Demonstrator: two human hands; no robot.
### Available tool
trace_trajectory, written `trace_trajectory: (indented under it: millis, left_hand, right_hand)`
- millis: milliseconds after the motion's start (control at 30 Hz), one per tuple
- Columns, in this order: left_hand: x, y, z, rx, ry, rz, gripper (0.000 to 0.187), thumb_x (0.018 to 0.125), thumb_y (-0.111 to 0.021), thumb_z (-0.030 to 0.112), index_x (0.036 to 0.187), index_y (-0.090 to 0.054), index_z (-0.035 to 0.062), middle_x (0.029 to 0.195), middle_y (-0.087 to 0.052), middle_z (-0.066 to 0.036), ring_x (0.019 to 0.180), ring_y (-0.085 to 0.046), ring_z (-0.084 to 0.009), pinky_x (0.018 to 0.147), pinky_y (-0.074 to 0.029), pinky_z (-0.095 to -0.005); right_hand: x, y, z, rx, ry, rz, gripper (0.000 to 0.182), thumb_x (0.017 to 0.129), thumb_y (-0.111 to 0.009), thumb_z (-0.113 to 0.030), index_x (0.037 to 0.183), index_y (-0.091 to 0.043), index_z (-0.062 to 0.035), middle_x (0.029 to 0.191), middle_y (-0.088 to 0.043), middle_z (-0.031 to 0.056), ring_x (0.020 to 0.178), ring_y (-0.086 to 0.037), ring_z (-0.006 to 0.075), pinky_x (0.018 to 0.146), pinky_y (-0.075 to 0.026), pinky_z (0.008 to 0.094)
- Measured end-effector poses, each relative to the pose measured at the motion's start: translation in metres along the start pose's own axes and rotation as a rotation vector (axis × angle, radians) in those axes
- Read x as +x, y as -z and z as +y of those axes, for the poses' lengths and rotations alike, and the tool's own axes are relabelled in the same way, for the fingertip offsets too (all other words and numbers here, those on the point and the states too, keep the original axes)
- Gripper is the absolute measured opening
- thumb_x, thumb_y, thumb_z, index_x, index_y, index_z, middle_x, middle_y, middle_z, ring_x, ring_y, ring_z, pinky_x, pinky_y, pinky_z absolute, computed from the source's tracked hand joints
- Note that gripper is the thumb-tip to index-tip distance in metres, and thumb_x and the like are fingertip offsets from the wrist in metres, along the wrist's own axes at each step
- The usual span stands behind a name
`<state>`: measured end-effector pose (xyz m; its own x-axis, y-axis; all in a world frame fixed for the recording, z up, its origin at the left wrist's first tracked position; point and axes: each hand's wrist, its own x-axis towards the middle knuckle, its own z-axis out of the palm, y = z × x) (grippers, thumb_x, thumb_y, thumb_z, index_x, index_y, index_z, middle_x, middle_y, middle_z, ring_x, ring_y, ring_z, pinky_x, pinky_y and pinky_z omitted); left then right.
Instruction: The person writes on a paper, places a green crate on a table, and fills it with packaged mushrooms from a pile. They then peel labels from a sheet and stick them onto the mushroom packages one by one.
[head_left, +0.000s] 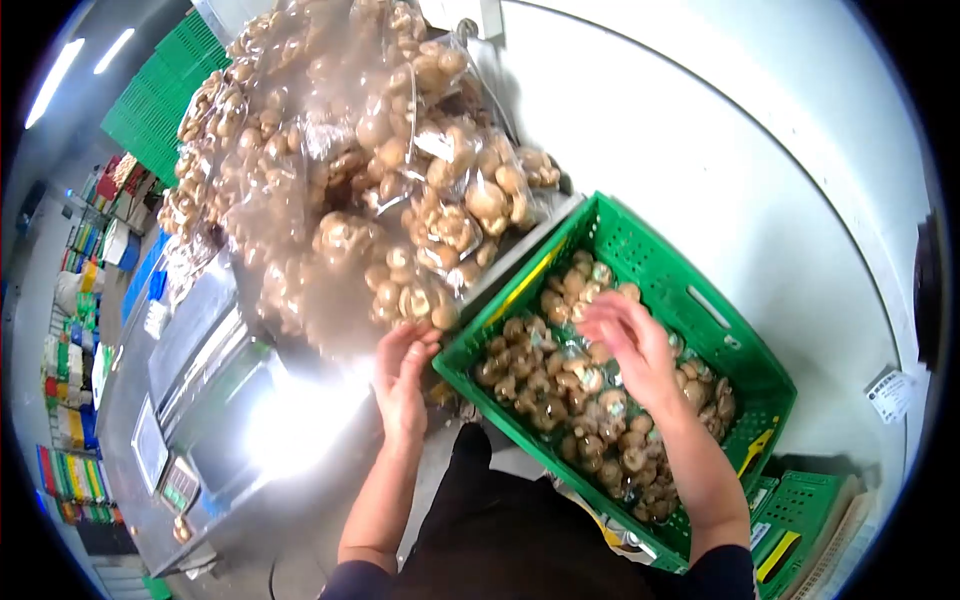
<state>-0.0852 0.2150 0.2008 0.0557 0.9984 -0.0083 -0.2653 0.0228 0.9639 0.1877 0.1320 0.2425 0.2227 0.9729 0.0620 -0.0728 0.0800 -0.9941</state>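
Note:
A large heap of brown mushrooms (345, 235), many in clear plastic bags, is piled on the metal work surface ahead of me. My left hand (402, 385) is at the front edge of this heap, fingers slightly bent and thumb apart, fingertips right by the lowest mushrooms. To the right, a green plastic crate (660, 250) stands tilted in view, with packed mushrooms (610, 425) covering its bottom. Over the crate's contents is my right hand (640, 355), fingers extended and thumb apart, with nothing visible in it. Its fingertips overlap the mushrooms near the far side.
A steel table (225, 400) with a bright glare extends left, carrying a small scale-like device (180, 487). More green crates are at lower right (800, 510) and stacked at upper left (165, 90). A white wall (720, 150) rises behind the crate. Colourful stacked goods line the far left.

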Motion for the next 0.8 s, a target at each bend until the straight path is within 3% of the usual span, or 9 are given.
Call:
trace_trajectory:
  millis: [100, 133, 200, 267, 367, 533, 600, 667, 800]
  left_hand:
    - [0.08, 0.012, -0.009, -0.014, 0.009, 0.022, 0.056, 0.092, -0.059, 0.024, 0.134, -0.038, -0.0067, 0.132, -0.049, -0.022, 0.12, -0.052, -0.0272, 0.102, -0.041, -0.0369]
    - [0.106, 0.014, -0.013, 0.001, 0.0, 0.008, 0.06, 0.092, -0.059, 0.026, 0.136, -0.036, -0.0068, 0.134, -0.047, -0.021, 0.125, -0.048, -0.0276, 0.105, -0.037, -0.0371]
    - [0.153, 0.01, -0.01, -0.019, -0.006, 0.061, 0.049, 0.093, -0.059, 0.022, 0.131, -0.042, -0.0036, 0.131, -0.05, -0.015, 0.12, -0.051, -0.0233, 0.104, -0.038, -0.0342]
    - [0.199, 0.005, 0.0, -0.063, -0.027, 0.107, 0.054, 0.091, -0.063, 0.027, 0.132, -0.043, -0.0017, 0.131, -0.049, -0.012, 0.12, -0.049, -0.0208, 0.103, -0.037, -0.0339]
    - [0.265, 0.002, 0.006, -0.073, 0.026, 0.088, 0.053, 0.089, -0.065, 0.032, 0.128, -0.047, 0.0009, 0.12, -0.054, -0.009, 0.108, -0.055, -0.0186, 0.092, -0.044, -0.0333]
    - [0.323, -0.014, 0.008, -0.1, 0.391, -0.002, 0.053, 0.083, -0.068, 0.047, 0.116, -0.055, 0.0083, 0.095, -0.06, -0.006, 0.079, -0.056, -0.0188, 0.074, -0.049, -0.039]
    - [0.321, -0.021, 0.016, -0.1, 0.344, -0.012, 0.059, 0.08, -0.07, 0.05, 0.122, -0.051, 0.0128, 0.097, -0.06, -0.006, 0.08, -0.055, -0.0182, 0.076, -0.05, -0.0438]
    - [0.317, -0.026, 0.018, -0.108, 0.304, -0.001, 0.065, 0.08, -0.071, 0.049, 0.128, -0.045, 0.0145, 0.108, -0.057, -0.006, 0.087, -0.055, -0.0188, 0.081, -0.049, -0.0497]
    - [0.308, -0.042, 0.016, -0.025, 0.273, 0.088, 0.059, 0.08, -0.071, 0.043, 0.125, -0.045, 0.014, 0.116, -0.051, -0.005, 0.1, -0.054, -0.0227, 0.087, -0.045, -0.0544]
  right_hand:
    - [0.131, -0.024, 0.037, -0.077, 0.11, 0.147, 0.031, 0.097, -0.055, -0.022, 0.119, -0.054, -0.0004, 0.101, -0.062, 0.004, 0.083, -0.056, 0.0105, 0.079, -0.048, 0.0257]
    - [0.175, -0.028, 0.056, -0.073, 0.066, 0.244, 0.036, 0.096, -0.056, -0.024, 0.121, -0.053, 0.0013, 0.105, -0.063, 0.0065, 0.09, -0.058, 0.0131, 0.083, -0.047, 0.027]
    - [0.245, -0.029, 0.098, -0.521, 0.047, 0.44, 0.054, 0.091, -0.059, -0.039, 0.125, -0.05, 0.002, 0.116, -0.061, 0.0229, 0.108, -0.059, 0.0327, 0.093, -0.045, 0.0381]
    - [0.276, -0.045, 0.11, -0.649, -0.04, 0.466, 0.063, 0.089, -0.058, -0.045, 0.127, -0.047, 0.003, 0.118, -0.059, 0.0265, 0.112, -0.056, 0.0392, 0.095, -0.043, 0.0422]
    - [0.273, -0.077, 0.099, -0.873, -0.112, 0.465, 0.073, 0.084, -0.061, -0.052, 0.129, -0.049, 0.0034, 0.117, -0.061, 0.0254, 0.111, -0.058, 0.035, 0.096, -0.043, 0.0378]
    - [0.277, -0.048, 0.08, -0.321, -0.466, 0.166, 0.082, 0.078, -0.07, -0.054, 0.132, -0.048, 0.0028, 0.123, -0.059, 0.0158, 0.113, -0.054, 0.0217, 0.098, -0.041, 0.0345]
    - [0.273, -0.063, 0.066, -0.327, -0.315, 0.222, 0.087, 0.073, -0.074, -0.054, 0.129, -0.048, 0.0071, 0.12, -0.06, 0.0196, 0.108, -0.059, 0.0269, 0.095, -0.044, 0.0351]
    - [0.282, -0.066, 0.093, -0.483, -0.277, 0.209, 0.098, 0.069, -0.081, -0.044, 0.136, -0.034, 0.0085, 0.14, -0.041, 0.0269, 0.13, -0.041, 0.0344, 0.11, -0.032, 0.0409]
    - [0.271, -0.094, 0.077, -0.441, -0.082, 0.288, 0.097, 0.063, -0.086, -0.039, 0.133, -0.038, 0.008, 0.127, -0.053, 0.0272, 0.119, -0.052, 0.0363, 0.107, -0.037, 0.0419]
